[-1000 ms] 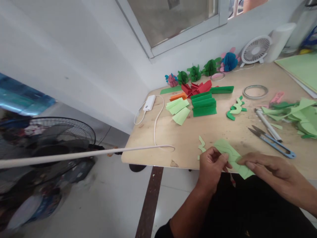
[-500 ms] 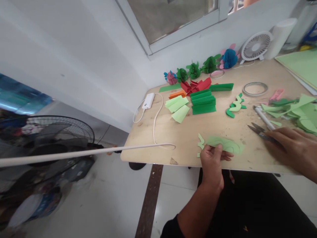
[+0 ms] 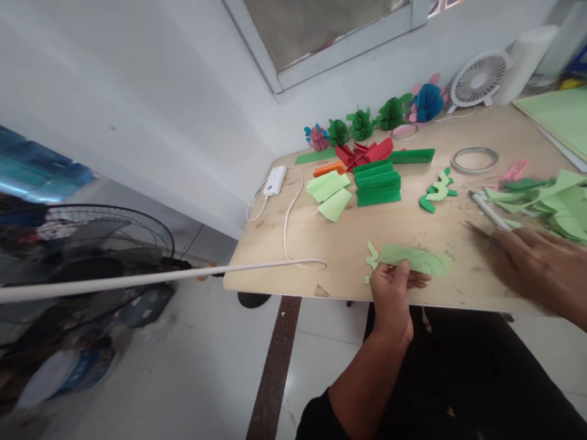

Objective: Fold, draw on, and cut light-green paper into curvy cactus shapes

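Note:
My left hand (image 3: pixel 397 284) pinches a light green paper strip (image 3: pixel 433 261) near the table's front edge. Curved outlines are drawn on the strip. A small wavy light green cut-out (image 3: pixel 372 255) lies just left of it. Over on the right, my right hand (image 3: pixel 534 266) is closed around a pair of scissors (image 3: pixel 481 232), whose blades point left; its fingers are partly hidden and blurred by motion. A white pen (image 3: pixel 490 211) lies just beyond the right hand. Green and light green wavy cut-outs (image 3: pixel 439 190) are stacked farther back.
Light green paper scraps (image 3: pixel 559 205) are heaped at the right. Folded green papers (image 3: pixel 378 183), light green pieces (image 3: pixel 330 192) and red folded paper (image 3: pixel 364 153) lie mid-table. Paper figures (image 3: pixel 362 124) and a small white fan (image 3: pixel 479 79) line the wall. A white cable (image 3: pixel 288 220) crosses the left side.
The scissors in my right hand have turned, and their blades now look closer together. My left hand keeps the paper strip in nearly the same place. The view has shifted slightly.

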Action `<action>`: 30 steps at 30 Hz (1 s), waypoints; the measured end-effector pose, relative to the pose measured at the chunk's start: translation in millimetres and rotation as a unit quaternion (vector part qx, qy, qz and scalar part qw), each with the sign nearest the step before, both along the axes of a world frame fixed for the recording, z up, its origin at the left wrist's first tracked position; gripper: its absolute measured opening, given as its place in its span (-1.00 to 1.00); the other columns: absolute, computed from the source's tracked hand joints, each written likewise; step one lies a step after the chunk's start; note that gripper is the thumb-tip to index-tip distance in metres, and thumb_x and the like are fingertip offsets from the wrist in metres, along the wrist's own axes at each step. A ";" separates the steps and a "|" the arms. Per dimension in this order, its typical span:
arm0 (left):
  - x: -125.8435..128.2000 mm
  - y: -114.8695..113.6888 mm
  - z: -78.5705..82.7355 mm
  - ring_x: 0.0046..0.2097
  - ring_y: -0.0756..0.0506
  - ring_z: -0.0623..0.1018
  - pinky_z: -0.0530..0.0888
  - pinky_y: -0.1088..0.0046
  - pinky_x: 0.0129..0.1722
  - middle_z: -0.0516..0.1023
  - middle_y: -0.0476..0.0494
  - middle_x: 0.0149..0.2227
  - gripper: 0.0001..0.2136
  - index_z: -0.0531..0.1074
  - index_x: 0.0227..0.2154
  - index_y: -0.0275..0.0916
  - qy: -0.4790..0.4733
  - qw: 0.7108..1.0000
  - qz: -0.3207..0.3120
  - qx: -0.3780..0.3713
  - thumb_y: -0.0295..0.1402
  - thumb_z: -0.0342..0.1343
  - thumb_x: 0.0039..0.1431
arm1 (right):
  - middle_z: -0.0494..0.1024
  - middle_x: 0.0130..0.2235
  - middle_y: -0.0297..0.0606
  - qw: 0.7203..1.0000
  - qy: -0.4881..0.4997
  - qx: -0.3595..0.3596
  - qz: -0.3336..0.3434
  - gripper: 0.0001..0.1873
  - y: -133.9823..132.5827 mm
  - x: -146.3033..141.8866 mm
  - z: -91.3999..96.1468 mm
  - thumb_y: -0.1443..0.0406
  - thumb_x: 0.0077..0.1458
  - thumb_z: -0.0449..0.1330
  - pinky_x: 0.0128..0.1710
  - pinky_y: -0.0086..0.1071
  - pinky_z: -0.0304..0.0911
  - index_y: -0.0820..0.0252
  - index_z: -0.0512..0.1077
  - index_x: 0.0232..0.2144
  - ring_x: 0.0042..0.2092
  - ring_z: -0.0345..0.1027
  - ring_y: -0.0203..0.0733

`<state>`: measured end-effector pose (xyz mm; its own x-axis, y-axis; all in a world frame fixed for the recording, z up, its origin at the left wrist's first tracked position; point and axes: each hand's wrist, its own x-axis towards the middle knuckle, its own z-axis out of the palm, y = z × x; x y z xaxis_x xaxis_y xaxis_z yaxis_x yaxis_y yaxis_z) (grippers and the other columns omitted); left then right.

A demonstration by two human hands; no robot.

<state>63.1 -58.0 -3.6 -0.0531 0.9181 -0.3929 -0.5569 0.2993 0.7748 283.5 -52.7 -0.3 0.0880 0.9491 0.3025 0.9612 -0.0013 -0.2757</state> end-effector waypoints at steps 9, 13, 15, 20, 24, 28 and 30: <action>0.7 3.6 5.8 -0.49 -0.06 0.60 0.47 0.45 -0.41 0.53 -0.04 -0.56 -0.61 0.42 -0.41 -0.29 -0.022 1.000 0.010 -0.008 -0.10 0.42 -0.08 | 0.52 -0.53 -0.21 0.977 0.184 -0.056 -0.094 -0.55 -16.7 -11.2 12.6 -0.15 -0.02 0.10 -0.54 -0.30 0.12 0.04 0.48 -0.40 -0.54 0.30 -0.16; 1.1 7.0 13.2 -0.50 -0.05 0.58 0.45 0.46 -0.42 0.52 -0.04 -0.57 -0.61 0.41 -0.43 -0.28 -0.032 0.999 0.019 -0.016 -0.10 0.41 -0.11 | 0.60 -0.44 -0.18 0.860 0.493 -0.088 -0.102 -0.51 -33.8 -42.8 13.0 -0.20 -0.11 0.26 -0.50 -0.29 0.30 0.07 0.53 -0.45 -0.41 0.44 -0.10; 0.4 7.6 15.2 -0.50 -0.04 0.58 0.45 0.47 -0.43 0.52 -0.04 -0.57 -0.62 0.42 -0.43 -0.28 -0.039 0.999 0.025 -0.015 -0.11 0.40 -0.11 | 0.55 -0.49 -0.22 0.791 0.595 -0.100 -0.103 -0.56 -37.6 -59.9 11.5 -0.15 -0.13 0.32 -0.54 -0.32 0.28 0.08 0.50 -0.51 -0.47 0.37 -0.16; -0.2 6.4 16.3 -0.50 -0.06 0.58 0.46 0.45 -0.44 0.54 -0.07 -0.56 -0.64 0.44 -0.44 -0.28 -0.045 0.998 0.027 -0.018 -0.12 0.40 -0.11 | 0.40 -0.58 -0.35 0.727 0.671 -0.085 -0.123 -0.59 -33.3 -88.8 15.0 -0.06 -0.22 0.41 -0.65 -0.40 0.13 0.08 0.43 -0.53 -0.56 0.16 -0.29; 1.2 4.2 18.5 -0.49 -0.05 0.58 0.46 0.46 -0.42 0.54 -0.06 -0.55 -0.63 0.43 -0.42 -0.28 -0.059 0.998 0.011 -0.018 -0.13 0.41 -0.11 | 0.26 -0.61 -0.38 0.714 0.684 -0.101 -0.110 -0.46 -28.0 -96.7 15.2 -0.03 -0.27 0.45 -0.63 -0.42 0.07 0.11 0.23 -0.71 -0.55 0.07 -0.34; 1.9 2.0 20.6 -0.49 -0.03 0.57 0.44 0.49 -0.42 0.54 -0.06 -0.55 -0.64 0.45 -0.42 -0.29 -0.061 0.998 -0.005 -0.016 -0.13 0.41 -0.10 | 0.21 -0.62 -0.42 0.705 0.691 -0.100 -0.124 -0.48 -27.3 -101.1 11.8 -0.05 -0.26 0.46 -0.64 -0.41 0.04 0.10 0.26 -0.68 -0.56 0.04 -0.36; 2.5 1.1 20.4 -0.50 -0.03 0.56 0.45 0.47 -0.42 0.55 -0.08 -0.55 -0.65 0.49 -0.43 -0.31 -0.046 0.999 -0.025 -0.006 -0.10 0.39 -0.08 | 0.21 -0.61 -0.43 0.703 0.693 -0.091 -0.131 -0.48 -27.1 -103.2 10.2 -0.04 -0.27 0.47 -0.61 -0.41 0.06 0.09 0.27 -0.66 -0.54 0.05 -0.36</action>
